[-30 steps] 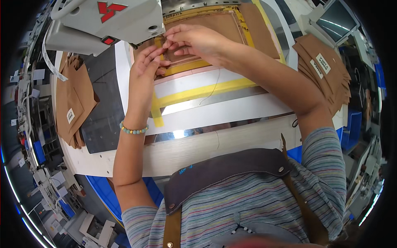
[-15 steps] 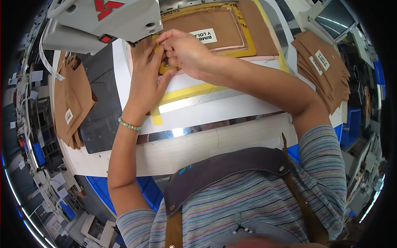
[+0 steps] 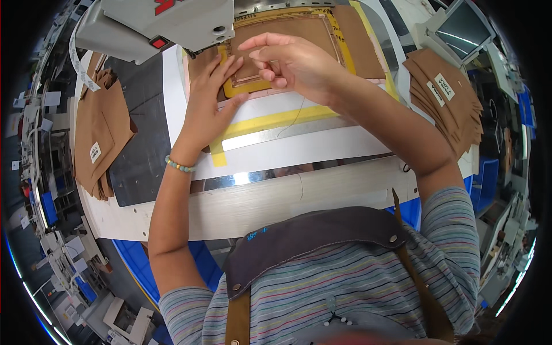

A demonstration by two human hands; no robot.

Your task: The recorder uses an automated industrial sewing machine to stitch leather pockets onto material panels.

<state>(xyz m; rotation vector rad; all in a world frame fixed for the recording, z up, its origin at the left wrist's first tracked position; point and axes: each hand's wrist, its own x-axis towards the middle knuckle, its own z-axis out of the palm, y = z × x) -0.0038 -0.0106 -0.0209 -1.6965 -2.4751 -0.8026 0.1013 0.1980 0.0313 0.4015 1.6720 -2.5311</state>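
My left hand (image 3: 210,103) lies with fingers spread on brown material (image 3: 198,68) and the left part of a yellow frame (image 3: 347,49), just below the needle area of the grey sewing machine head (image 3: 190,29). My right hand (image 3: 293,66) is raised over the framed brown panel (image 3: 287,26), its index finger out and its thumb and other fingers bent together; what they hold, if anything, is too small to make out. A loose thread (image 3: 294,118) runs below it over white board and yellow tape (image 3: 264,115).
Brown cut pieces with white labels are piled at the left (image 3: 103,149) and right (image 3: 443,115). A small monitor (image 3: 460,31) stands at the back right. Blue bins (image 3: 201,261) show under the pale table edge (image 3: 259,213); other machines line both rims.
My left hand has gone from bent fingers to lying spread out. My right hand has moved rightward, apart from the left one. A label seen on the panel half a second ago is now hidden behind it.
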